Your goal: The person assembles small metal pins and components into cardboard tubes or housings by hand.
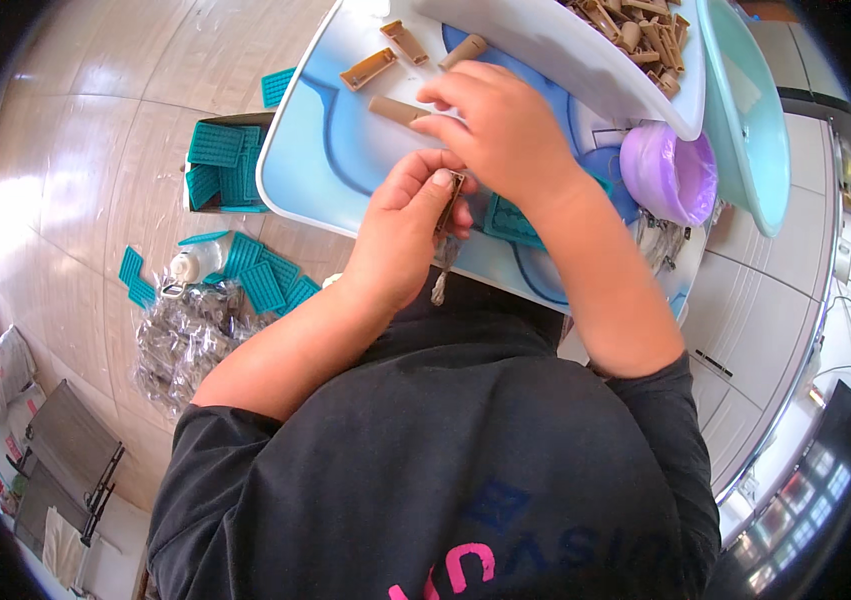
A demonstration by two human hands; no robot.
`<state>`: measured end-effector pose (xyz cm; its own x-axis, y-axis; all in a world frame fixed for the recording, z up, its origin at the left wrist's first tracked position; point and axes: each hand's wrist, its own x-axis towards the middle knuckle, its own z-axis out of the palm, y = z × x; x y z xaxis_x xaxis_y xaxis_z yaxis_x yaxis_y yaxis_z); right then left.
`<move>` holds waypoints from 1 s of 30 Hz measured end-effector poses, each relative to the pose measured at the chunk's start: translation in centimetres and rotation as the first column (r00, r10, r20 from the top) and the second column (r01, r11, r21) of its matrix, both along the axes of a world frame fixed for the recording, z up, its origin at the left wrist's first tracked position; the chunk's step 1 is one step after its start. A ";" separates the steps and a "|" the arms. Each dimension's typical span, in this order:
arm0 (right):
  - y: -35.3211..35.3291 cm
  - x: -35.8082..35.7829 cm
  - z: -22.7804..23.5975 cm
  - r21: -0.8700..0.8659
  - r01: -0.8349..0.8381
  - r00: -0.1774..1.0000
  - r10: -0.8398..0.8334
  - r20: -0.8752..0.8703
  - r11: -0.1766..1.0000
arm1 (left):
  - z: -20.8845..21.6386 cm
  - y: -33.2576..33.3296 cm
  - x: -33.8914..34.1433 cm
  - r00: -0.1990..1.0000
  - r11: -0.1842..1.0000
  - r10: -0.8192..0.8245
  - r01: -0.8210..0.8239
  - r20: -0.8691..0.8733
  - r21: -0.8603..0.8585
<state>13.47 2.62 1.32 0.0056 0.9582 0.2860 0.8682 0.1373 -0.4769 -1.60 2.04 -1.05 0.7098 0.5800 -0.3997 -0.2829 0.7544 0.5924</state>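
My left hand (407, 222) is closed round a narrow brown plastic casing (450, 200), its thumb pressed along the top end. Just beyond it hovers my right hand (505, 125), thumb and fingers apart, beside a tan plastic casing piece (395, 109) on the blue and white table (330, 185). Whether the fingers touch that piece I cannot tell. Farther back lie another tan piece (463, 50) and two open half-shells, one (369, 69) with its hollow side showing. Beneath my left hand hangs a grey bundle (439, 285), partly hidden.
A white tub (585, 50) heaped with brown parts (645, 40) stands at the back right, near a pale green basin (750, 130) and a purple lined bin (650, 172). Teal trays (263, 288), a box (225, 165), a bottle (190, 265) and bagged bundles (185, 335) are on the floor.
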 end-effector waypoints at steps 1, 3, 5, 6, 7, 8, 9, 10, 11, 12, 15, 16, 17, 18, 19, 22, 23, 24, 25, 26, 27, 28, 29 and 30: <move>0.7 0.1 -0.4 -0.073 -0.029 0.997 0.034 0.069 0.997 | 0.0 0.1 0.1 1.000 1.000 -0.003 0.003 -0.002 -0.002; 1.8 0.3 -0.8 -0.151 -0.050 0.993 0.065 0.099 0.987 | 0.1 0.2 0.2 0.999 1.000 0.003 -0.004 -0.040 -0.021; 2.0 0.3 -0.7 -0.226 -0.076 0.986 0.106 0.126 0.971 | -0.2 0.1 0.1 1.000 1.000 0.010 -0.010 -0.015 -0.029; 2.0 0.3 -0.4 -0.204 -0.089 0.982 0.120 0.144 0.975 | -0.3 0.0 0.1 1.000 0.999 0.013 -0.013 0.013 -0.037; 1.9 0.2 -0.2 -0.182 -0.102 0.978 0.132 0.163 0.978 | -0.3 0.0 0.0 1.000 0.999 0.010 -0.010 0.013 -0.037; 1.6 0.3 0.3 -0.181 -0.097 0.978 0.127 0.163 0.979 | -0.2 0.1 -0.1 1.000 0.999 0.002 -0.001 0.018 -0.045; 0.9 0.4 1.0 -0.131 -0.094 0.981 0.115 0.158 0.987 | -0.1 0.2 -0.1 1.000 0.998 -0.008 0.009 0.023 -0.054; 0.2 0.4 1.7 -0.080 -0.101 0.982 0.113 0.151 0.992 | -0.4 0.2 -0.3 1.000 0.999 -0.005 0.006 0.022 -0.053; -0.8 0.6 2.5 -0.079 -0.101 0.982 0.112 0.152 0.992 | -0.8 0.2 -0.4 0.999 0.998 -0.007 0.010 0.054 -0.060; -2.0 0.8 3.4 -0.003 -0.095 0.984 0.095 0.154 0.995 | -1.0 0.2 -0.4 0.996 0.998 -0.009 0.015 0.086 -0.067; -6.9 1.3 5.1 0.103 -0.050 0.981 0.029 0.194 0.993 | -0.7 0.2 -0.2 1.000 1.000 0.008 -0.009 -0.024 -0.026; -8.8 1.6 5.2 0.113 -0.039 0.976 0.014 0.218 0.993 | -0.4 0.2 -0.2 1.000 1.000 0.007 -0.008 -0.025 -0.027; -10.8 1.9 5.3 0.123 -0.025 0.970 -0.005 0.242 0.992 | 0.2 0.2 -0.2 0.999 0.999 0.005 -0.007 -0.045 -0.038; -12.9 1.9 5.5 0.086 -0.002 0.962 -0.022 0.273 0.996 | 0.6 0.2 -0.1 0.998 0.999 -0.004 0.001 -0.061 -0.051; -14.9 2.0 5.5 0.050 0.023 0.953 -0.037 0.301 0.999 | 0.8 0.2 -0.2 0.999 0.999 -0.015 0.013 -0.051 -0.053; -19.3 2.6 4.3 -0.121 0.108 0.940 -0.062 0.336 0.987 | 2.2 -0.2 -0.1 0.998 0.998 -0.020 0.016 -0.064 -0.067; -20.2 3.0 3.6 -0.121 0.115 0.939 -0.069 0.337 0.986 | 2.2 -0.3 -0.3 0.996 0.998 -0.038 0.033 -0.081 -0.055; -20.9 3.4 2.9 -0.181 0.146 0.929 -0.072 0.364 0.973 | 2.1 -0.5 -0.3 0.996 0.998 -0.044 0.040 -0.081 -0.054; -21.3 3.6 2.3 -0.240 0.174 0.919 -0.070 0.388 0.955 | 2.1 -0.7 -0.4 0.993 0.998 -0.065 0.063 -0.100 -0.031; -21.5 3.6 2.1 -0.238 0.176 0.920 -0.074 0.385 0.955 | 2.1 -0.9 -0.4 0.989 0.996 -0.085 0.085 -0.119 -0.008; -21.6 3.4 1.8 -0.214 0.214 0.926 -0.129 0.354 0.953 | 2.0 -1.1 -0.3 0.989 0.996 -0.087 0.087 -0.122 -0.005; -21.6 3.2 1.6 -0.191 0.250 0.930 -0.180 0.320 0.949 | 1.9 -1.4 -0.3 0.992 0.995 -0.093 0.091 -0.080 -0.027; -21.5 2.8 1.6 -0.189 0.248 0.932 -0.181 0.315 0.950 | 1.9 -1.6 -0.2 0.995 0.994 -0.097 0.096 -0.037 -0.047; -21.5 2.2 1.6 -0.129 0.301 0.922 -0.254 0.293 0.945 | 2.0 -1.8 -0.2 0.994 0.995 -0.096 0.094 -0.041 -0.044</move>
<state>15.70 -18.86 2.96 0.2236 0.9632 0.1493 0.9581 -0.1891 -0.2152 -1.80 0.20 0.99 0.7426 0.4924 -0.4539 -0.1833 0.8013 0.5695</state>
